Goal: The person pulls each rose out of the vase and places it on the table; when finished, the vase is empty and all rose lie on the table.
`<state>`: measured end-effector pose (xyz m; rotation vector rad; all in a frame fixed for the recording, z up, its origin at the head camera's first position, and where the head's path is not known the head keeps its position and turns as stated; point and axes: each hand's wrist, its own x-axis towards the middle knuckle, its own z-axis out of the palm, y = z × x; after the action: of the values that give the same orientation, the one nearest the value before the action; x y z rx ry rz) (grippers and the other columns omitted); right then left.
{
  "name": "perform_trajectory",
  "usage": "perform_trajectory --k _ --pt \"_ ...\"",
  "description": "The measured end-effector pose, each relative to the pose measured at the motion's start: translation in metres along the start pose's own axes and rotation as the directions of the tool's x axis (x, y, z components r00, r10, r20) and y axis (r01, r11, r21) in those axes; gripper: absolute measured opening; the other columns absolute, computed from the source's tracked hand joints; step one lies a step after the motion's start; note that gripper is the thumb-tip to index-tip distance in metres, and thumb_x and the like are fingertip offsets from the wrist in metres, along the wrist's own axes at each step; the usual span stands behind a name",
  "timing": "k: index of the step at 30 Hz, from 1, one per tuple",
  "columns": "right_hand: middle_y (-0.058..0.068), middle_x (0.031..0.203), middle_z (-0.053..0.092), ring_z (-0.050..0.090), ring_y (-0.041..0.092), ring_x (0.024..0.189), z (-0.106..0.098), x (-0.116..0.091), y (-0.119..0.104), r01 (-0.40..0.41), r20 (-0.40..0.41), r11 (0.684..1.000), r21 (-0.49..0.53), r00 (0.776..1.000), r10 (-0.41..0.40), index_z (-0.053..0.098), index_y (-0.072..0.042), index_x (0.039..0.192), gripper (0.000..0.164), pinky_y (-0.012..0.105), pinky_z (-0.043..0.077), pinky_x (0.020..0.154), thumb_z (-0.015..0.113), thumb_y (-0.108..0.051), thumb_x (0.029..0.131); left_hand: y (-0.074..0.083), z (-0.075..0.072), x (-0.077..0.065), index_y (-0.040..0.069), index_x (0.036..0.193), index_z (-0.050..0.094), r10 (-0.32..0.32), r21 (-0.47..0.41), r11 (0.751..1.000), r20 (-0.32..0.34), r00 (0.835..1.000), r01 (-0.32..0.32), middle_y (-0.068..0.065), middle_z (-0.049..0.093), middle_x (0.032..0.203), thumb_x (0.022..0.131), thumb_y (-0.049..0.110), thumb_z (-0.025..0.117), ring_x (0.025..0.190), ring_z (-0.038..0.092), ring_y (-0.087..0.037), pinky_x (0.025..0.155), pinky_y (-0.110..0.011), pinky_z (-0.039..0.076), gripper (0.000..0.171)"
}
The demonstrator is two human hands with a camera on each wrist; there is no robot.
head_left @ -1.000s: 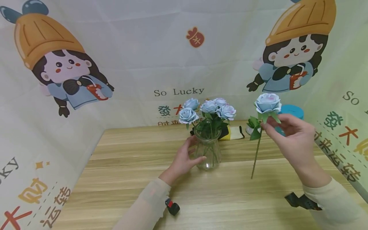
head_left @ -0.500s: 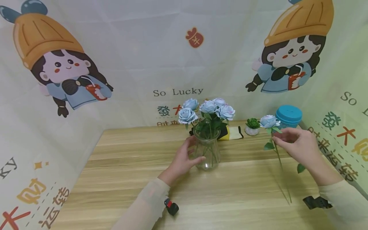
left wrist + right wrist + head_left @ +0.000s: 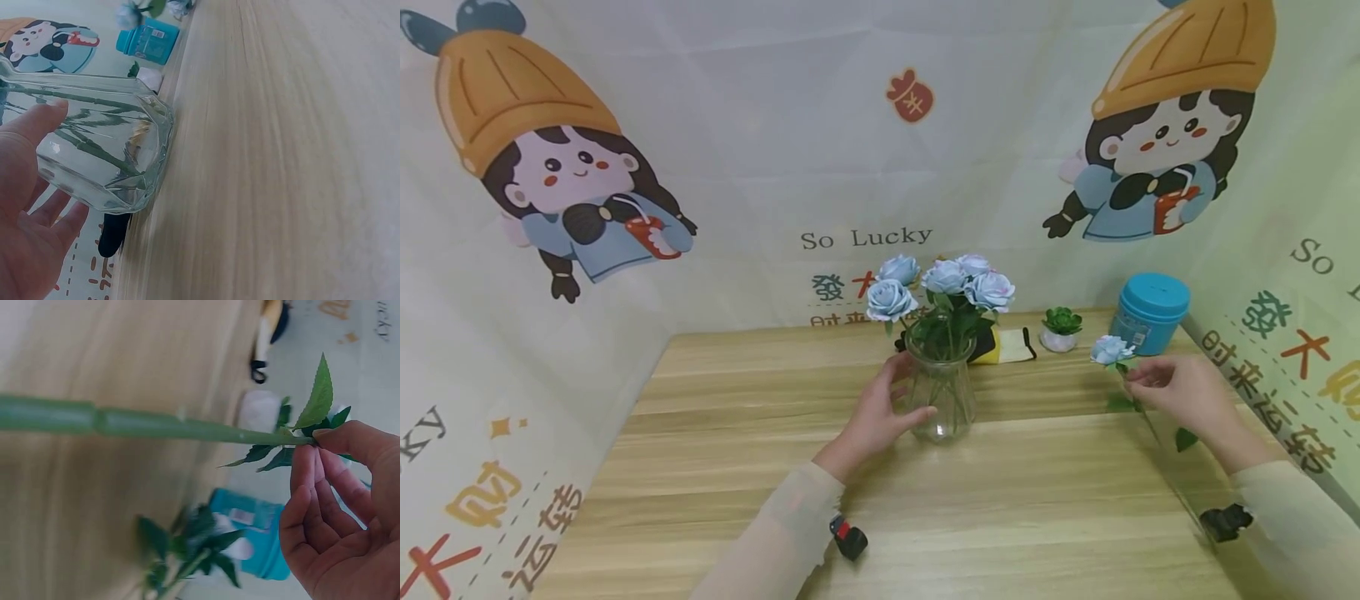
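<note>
A clear glass vase [image 3: 943, 404] stands upright on the wooden table, with several pale blue artificial roses [image 3: 946, 278] in it. My left hand [image 3: 874, 421] holds the vase from its left side, thumb in front and fingers behind. On the right, my right hand [image 3: 1187, 404] pinches a single blue rose [image 3: 1111, 350] just under its bloom, thumb against fingertips. Its long green stem [image 3: 175, 427] slants down to the right, towards my forearm. Below that hand in the right wrist view lie the leaves [image 3: 194, 544] of another flower, mostly hidden in the head view.
A blue lidded tub [image 3: 1152, 308] and a small potted succulent [image 3: 1062, 327] stand at the back right. Behind the vase lies a yellow, black and white object [image 3: 1006, 346], partly hidden. A printed cloth [image 3: 737, 125] hangs along the table's back and sides.
My right hand has lowered the single rose and moved it right, from upright and raised to tilted close over the table. My left hand has stayed at the vase.
</note>
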<state>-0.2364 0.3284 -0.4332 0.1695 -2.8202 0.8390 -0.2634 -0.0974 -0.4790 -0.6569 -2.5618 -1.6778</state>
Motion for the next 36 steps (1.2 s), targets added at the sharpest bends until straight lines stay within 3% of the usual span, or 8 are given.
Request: perform_trajectory --k 7,15,26,36 --pt "0.009 0.080 0.076 0.064 0.012 0.069 0.010 0.002 0.016 -0.021 0.071 1.000 -0.012 0.997 0.022 0.077 -0.001 0.091 0.011 0.024 0.050 0.053 0.075 -0.011 0.087 0.000 -0.001 0.001 0.008 0.156 0.035 0.010 -0.009 1.000 0.000 1.000 -0.010 -0.016 0.051 0.152 0.084 0.012 0.086 0.142 0.050 -0.032 0.116 -0.046 0.049 0.088" --pt "0.011 0.078 0.076 0.065 0.011 0.062 0.017 0.005 0.028 -0.025 0.095 0.999 -0.027 0.995 0.027 0.077 0.000 0.091 0.010 0.025 0.049 0.051 0.077 -0.010 0.087 0.001 -0.001 0.001 0.009 0.157 0.034 0.018 -0.017 1.000 -0.003 1.000 -0.018 -0.016 0.051 0.152 0.084 0.013 0.086 0.142 0.050 -0.033 0.116 -0.046 0.049 0.090" --pt "0.006 0.075 0.074 0.067 0.013 0.061 0.021 0.003 0.030 -0.045 0.166 0.999 -0.004 0.985 0.045 0.076 0.003 0.092 0.013 0.026 0.050 0.049 0.077 -0.010 0.088 -0.002 0.000 0.001 0.011 0.158 0.034 -0.002 0.007 1.000 0.005 1.000 0.002 -0.013 0.048 0.156 0.086 0.014 0.085 0.144 0.048 -0.029 0.117 -0.042 0.048 0.088" --pt "0.009 0.078 0.075 0.068 0.013 0.063 0.020 0.003 0.029 -0.057 0.181 0.998 -0.009 0.982 0.058 0.076 0.003 0.095 0.017 0.027 0.051 0.051 0.079 -0.013 0.088 -0.002 0.000 0.001 0.010 0.158 0.033 -0.003 0.007 1.000 0.005 1.000 0.003 -0.015 0.047 0.157 0.085 0.013 0.085 0.144 0.047 -0.031 0.117 -0.046 0.048 0.090"
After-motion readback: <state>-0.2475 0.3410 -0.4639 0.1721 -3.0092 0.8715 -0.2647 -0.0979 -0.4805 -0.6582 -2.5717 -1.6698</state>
